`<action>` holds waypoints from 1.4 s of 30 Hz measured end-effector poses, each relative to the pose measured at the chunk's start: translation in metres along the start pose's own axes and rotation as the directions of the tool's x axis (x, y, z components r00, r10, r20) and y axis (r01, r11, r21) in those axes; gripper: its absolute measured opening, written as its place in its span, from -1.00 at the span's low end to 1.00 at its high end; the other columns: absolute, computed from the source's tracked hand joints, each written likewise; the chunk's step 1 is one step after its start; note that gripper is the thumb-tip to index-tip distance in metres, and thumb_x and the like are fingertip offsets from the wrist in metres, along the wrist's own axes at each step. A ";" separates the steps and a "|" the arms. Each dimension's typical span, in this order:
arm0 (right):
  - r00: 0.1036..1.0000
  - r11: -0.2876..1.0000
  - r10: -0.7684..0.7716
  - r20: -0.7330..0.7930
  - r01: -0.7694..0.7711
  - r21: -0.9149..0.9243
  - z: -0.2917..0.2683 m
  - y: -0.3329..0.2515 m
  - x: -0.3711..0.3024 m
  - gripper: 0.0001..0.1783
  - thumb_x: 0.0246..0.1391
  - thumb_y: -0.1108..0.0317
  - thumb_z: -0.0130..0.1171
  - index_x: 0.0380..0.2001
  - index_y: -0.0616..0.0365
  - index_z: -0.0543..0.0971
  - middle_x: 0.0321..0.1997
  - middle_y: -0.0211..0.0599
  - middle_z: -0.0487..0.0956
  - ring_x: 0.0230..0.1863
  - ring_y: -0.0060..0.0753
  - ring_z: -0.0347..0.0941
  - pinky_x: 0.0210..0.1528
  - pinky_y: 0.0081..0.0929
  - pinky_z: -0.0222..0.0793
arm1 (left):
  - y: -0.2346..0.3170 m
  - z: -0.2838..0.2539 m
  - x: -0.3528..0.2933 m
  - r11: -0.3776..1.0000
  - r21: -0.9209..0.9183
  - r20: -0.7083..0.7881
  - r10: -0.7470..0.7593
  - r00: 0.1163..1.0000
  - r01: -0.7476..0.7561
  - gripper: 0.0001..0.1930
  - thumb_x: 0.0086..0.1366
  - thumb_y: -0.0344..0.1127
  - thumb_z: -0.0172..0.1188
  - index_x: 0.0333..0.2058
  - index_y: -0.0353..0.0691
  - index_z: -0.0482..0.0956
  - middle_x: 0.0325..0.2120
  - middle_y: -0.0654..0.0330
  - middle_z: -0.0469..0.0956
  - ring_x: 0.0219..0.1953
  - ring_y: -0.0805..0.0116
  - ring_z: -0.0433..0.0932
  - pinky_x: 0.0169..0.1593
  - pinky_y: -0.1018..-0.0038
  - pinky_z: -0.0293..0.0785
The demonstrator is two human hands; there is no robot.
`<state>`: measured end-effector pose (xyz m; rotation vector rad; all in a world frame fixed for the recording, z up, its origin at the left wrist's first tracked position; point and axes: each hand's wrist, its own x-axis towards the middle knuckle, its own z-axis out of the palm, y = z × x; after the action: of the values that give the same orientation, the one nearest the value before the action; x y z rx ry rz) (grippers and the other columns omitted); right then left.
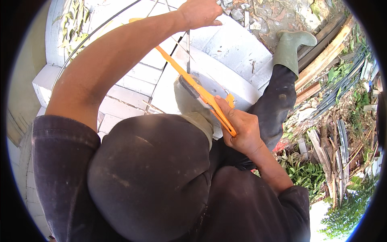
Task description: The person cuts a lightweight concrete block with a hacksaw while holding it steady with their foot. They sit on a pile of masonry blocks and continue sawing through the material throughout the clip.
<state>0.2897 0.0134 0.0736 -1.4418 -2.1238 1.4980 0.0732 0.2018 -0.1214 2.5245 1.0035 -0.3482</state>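
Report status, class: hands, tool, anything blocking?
Right hand gripping orange tool. Left hand at top edge, grip unclear. Left forearm hiding part of tool.

Wooden planks [325, 55] lie near gray rubble [237, 15] and greenery [340, 72]

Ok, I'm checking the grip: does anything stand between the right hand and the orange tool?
Nothing visible: the right hand grips the orange tool directly. Farther along, the left forearm hides part of it.
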 end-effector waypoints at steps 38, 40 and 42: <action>0.991 0.992 0.110 0.081 -0.115 0.060 -0.038 -0.035 -0.047 -0.09 -0.23 0.48 0.34 0.36 0.14 0.47 -0.61 -0.38 0.45 -0.62 -0.28 0.43 -0.53 -0.29 0.37 | 0.010 0.001 -0.025 0.973 -0.139 -0.053 -0.194 0.979 0.185 -0.50 0.46 0.11 0.12 -0.44 -0.19 0.73 -0.58 0.08 0.66 -0.47 0.11 0.69 -0.30 0.20 0.63; 0.994 0.996 0.085 0.063 -0.086 0.012 -0.059 -0.047 -0.068 -0.09 -0.24 0.49 0.33 0.35 0.17 0.47 -0.61 -0.38 0.46 -0.62 -0.28 0.43 -0.53 -0.31 0.37 | 0.009 -0.003 -0.026 0.968 -0.151 -0.051 -0.209 0.977 0.199 -0.49 0.46 0.12 0.11 -0.44 -0.19 0.73 -0.59 0.07 0.65 -0.47 0.10 0.69 -0.29 0.21 0.64; 0.969 0.988 0.142 0.202 -0.127 -0.089 -0.074 -0.054 -0.082 -0.11 -0.22 0.50 0.33 0.34 0.21 0.47 -0.61 -0.39 0.47 -0.63 -0.29 0.43 -0.52 -0.31 0.40 | 0.013 -0.005 -0.022 0.967 -0.165 -0.029 -0.199 0.980 0.191 -0.55 0.44 0.03 0.14 -0.43 -0.22 0.73 -0.58 0.02 0.65 -0.46 0.08 0.69 -0.28 0.19 0.65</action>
<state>0.3446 -0.0052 0.1823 -1.5452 -2.2636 1.7031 0.0670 0.1826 -0.1057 2.3044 1.2505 -0.2543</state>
